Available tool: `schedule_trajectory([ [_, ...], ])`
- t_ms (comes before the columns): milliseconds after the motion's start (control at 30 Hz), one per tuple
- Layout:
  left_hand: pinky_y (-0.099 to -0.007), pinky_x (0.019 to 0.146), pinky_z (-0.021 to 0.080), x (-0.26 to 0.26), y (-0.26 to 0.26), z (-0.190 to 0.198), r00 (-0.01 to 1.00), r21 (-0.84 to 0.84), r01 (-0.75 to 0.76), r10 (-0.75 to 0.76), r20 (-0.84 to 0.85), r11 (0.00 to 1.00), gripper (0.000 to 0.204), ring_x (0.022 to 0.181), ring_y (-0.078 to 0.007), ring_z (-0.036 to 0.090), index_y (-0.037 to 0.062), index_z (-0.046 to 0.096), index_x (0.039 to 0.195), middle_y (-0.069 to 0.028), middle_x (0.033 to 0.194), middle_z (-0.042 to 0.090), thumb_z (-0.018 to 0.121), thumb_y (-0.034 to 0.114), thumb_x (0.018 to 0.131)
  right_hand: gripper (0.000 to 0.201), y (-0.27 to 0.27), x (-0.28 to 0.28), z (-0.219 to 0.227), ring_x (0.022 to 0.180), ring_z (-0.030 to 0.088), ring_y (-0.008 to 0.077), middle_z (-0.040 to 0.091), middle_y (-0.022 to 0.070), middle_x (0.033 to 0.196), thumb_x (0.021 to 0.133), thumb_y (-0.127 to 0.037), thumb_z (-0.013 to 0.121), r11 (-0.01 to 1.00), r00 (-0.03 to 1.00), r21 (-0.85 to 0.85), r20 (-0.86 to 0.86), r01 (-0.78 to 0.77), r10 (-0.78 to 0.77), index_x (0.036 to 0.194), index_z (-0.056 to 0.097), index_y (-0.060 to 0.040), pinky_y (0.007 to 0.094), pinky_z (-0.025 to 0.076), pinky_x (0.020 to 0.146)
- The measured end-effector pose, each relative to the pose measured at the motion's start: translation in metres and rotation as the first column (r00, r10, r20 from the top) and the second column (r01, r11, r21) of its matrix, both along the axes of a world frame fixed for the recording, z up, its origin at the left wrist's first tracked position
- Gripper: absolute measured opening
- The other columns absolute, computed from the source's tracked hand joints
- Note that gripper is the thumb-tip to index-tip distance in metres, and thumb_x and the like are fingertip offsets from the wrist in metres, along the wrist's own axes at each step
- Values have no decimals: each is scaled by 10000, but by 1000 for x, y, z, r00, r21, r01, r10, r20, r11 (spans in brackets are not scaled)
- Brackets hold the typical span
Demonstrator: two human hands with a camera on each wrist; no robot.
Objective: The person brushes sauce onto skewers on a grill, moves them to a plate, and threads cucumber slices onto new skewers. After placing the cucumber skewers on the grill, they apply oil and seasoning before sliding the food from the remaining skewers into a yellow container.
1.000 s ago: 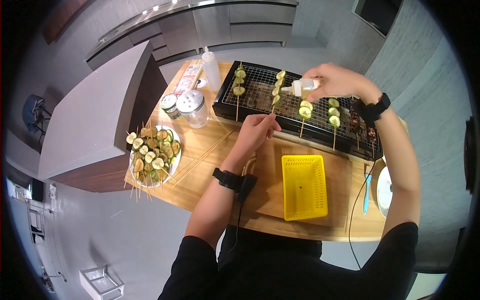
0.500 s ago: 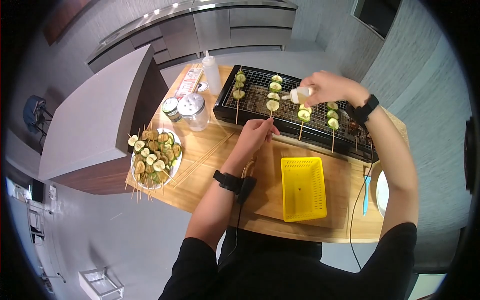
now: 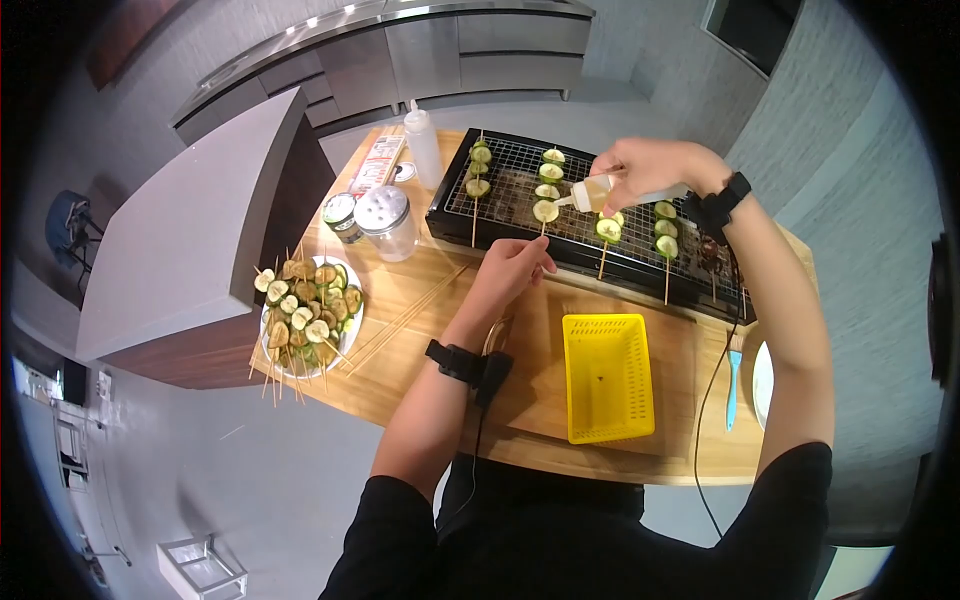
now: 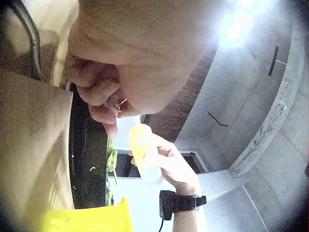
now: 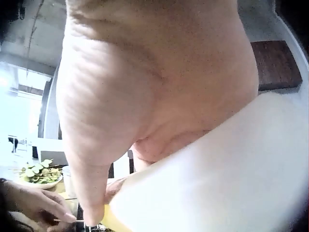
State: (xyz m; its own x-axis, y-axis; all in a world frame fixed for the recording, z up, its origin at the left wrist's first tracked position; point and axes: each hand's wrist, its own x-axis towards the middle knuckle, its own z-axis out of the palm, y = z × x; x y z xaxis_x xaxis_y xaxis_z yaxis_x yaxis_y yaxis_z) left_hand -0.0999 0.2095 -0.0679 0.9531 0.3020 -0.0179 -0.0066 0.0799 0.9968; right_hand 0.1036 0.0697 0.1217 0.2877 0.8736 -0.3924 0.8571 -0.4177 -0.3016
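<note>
My left hand (image 3: pixel 515 268) pinches the near end of a wooden skewer threaded with zucchini slices (image 3: pixel 546 211) on the grill (image 3: pixel 520 205). In my right hand (image 3: pixel 655 168) is a squeeze bottle (image 3: pixel 592 191) with yellowish liquid, tilted so its nozzle points left at the slice nearest my left hand. The left wrist view shows this bottle (image 4: pixel 143 145) beyond my curled left fingers (image 4: pixel 99 94). Close up in the right wrist view, the pale bottle (image 5: pixel 217 174) lies under my right hand (image 5: pixel 145 96). More zucchini skewers (image 3: pixel 608 230) lie on either side of the held one.
Darker skewers (image 3: pixel 709 252) lie at the grill's right end. In front stands a yellow basket (image 3: pixel 610 430) on a wooden board. Leftward are a plate of zucchini skewers (image 3: pixel 308 310), bare sticks (image 3: pixel 408 315), a shaker jar (image 3: pixel 388 225) and another squeeze bottle (image 3: pixel 423 145). A blue-handled brush (image 3: pixel 732 390) lies right.
The held skewer has turned, its slices now facing up. My right hand has brought the bottle's nozzle nearer me, down to the lowest slice. My left hand has stayed at the stick's end.
</note>
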Motion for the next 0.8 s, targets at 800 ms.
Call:
schedule_trajectory([
  [800,-242,533,390,-22,6,22,984,190,13,21,-178,982,502,546,-70,518,10,687,725,6,627,598,653,409,1029,515,-88,24,-1,933,737,356,772,171,979,771,-392,852,946,900,306,372,112,-227,1156,749,-65,446,565,806],
])
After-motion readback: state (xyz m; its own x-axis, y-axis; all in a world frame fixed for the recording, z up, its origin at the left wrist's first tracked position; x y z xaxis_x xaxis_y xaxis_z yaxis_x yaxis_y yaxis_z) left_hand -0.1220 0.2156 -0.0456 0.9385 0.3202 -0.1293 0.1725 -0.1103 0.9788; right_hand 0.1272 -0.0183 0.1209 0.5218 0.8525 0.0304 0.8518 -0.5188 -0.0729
